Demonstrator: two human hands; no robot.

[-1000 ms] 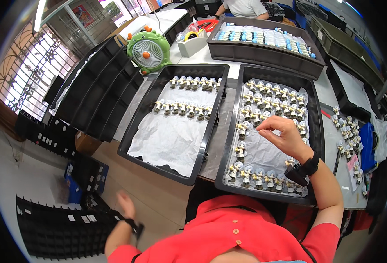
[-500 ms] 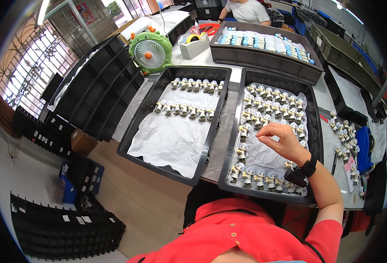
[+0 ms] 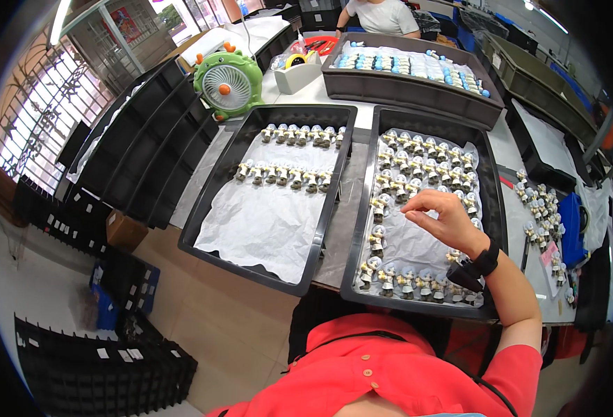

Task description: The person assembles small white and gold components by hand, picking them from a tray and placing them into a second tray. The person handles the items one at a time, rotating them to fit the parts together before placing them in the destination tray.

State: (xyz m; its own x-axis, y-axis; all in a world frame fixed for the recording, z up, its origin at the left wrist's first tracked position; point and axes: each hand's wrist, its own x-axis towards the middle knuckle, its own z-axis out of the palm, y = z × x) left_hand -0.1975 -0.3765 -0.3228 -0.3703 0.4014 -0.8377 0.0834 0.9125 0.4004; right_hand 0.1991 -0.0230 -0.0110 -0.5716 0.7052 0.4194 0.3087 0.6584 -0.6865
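My right hand [image 3: 440, 217], with a black band on its wrist, hovers above the right black tray [image 3: 350, 274]. Its fingers curl toward the thumb in a pinch, and no object shows between the tips. Small figurines with pale heads and gold-coloured parts line this tray in rows at the far end, down the left side and along the near edge. The nearest one to the fingertips is a figurine [image 3: 380, 206] at the left side. White paper [image 3: 412, 240] lies bare under the hand, which hides part of the tray's right side. My left hand is out of view.
The left black tray [image 3: 188, 233] holds two rows of figurines on white paper. A green fan [image 3: 227, 87], a tape dispenser [image 3: 299, 76] and a grey-brown bin [image 3: 411, 89] of blue-and-white pieces stand behind. Loose figurines [image 3: 543, 208] lie at right. A person [image 3: 383, 17] is at the back.
The whole view has shifted slightly, with the trays a little further left in the picture. My right hand keeps the same pinched shape over the right tray. No figurine has visibly moved.
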